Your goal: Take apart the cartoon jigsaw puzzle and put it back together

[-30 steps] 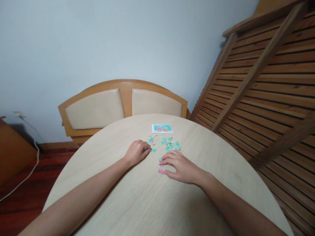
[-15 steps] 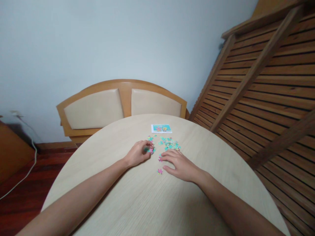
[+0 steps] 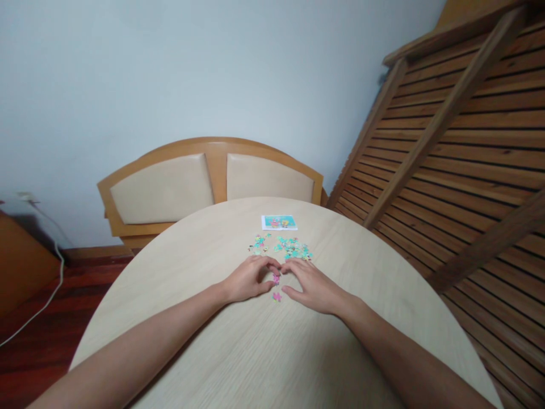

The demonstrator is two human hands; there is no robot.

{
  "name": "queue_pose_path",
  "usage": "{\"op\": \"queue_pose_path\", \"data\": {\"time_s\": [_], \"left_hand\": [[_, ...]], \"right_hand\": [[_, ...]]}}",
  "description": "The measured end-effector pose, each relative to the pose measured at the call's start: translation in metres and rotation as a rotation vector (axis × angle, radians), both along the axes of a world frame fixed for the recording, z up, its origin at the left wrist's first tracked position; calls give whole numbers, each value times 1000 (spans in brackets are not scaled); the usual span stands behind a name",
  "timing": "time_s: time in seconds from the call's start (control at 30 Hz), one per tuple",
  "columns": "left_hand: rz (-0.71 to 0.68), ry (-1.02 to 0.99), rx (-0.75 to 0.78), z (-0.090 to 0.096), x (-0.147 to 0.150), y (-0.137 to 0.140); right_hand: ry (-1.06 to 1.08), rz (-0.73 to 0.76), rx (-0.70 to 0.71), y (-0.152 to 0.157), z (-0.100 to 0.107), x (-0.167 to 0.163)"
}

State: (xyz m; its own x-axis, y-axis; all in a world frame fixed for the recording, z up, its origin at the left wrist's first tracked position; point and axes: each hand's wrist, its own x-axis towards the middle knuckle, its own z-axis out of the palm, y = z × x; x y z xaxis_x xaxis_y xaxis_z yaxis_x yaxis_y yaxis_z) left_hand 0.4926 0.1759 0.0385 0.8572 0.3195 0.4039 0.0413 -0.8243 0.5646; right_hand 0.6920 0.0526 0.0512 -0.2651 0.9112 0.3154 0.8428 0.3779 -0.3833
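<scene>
Left hand curled, thumb and fingertips narrowly apart at a pink puzzle piece; whether gripped, impossible to tell. Right hand opposite, thumb and forefinger parted. Second pink piece just nearer the table's near edge. Toward the far edge, small cluster of pieces at left, larger scatter of pieces at right; beyond both, picture card. Past that edge, padded headboard.

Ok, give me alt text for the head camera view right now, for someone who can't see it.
A person's left hand and right hand curl on either side of small pink puzzle pieces on a pale round table. Beyond lie scattered, mostly turquoise pieces and a picture card, with a padded headboard behind the table.
</scene>
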Motion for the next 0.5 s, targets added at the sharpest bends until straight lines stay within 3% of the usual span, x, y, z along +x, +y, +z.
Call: {"op": "queue_pose_path", "data": {"time_s": [0.23,0.5], "left_hand": [[-12,10,-8,-3,0,4],[96,-6,-36,-6,1,9]], "right_hand": [[5,11,5,-1,1,-1],[-61,92,27,-1,3,0]]}}
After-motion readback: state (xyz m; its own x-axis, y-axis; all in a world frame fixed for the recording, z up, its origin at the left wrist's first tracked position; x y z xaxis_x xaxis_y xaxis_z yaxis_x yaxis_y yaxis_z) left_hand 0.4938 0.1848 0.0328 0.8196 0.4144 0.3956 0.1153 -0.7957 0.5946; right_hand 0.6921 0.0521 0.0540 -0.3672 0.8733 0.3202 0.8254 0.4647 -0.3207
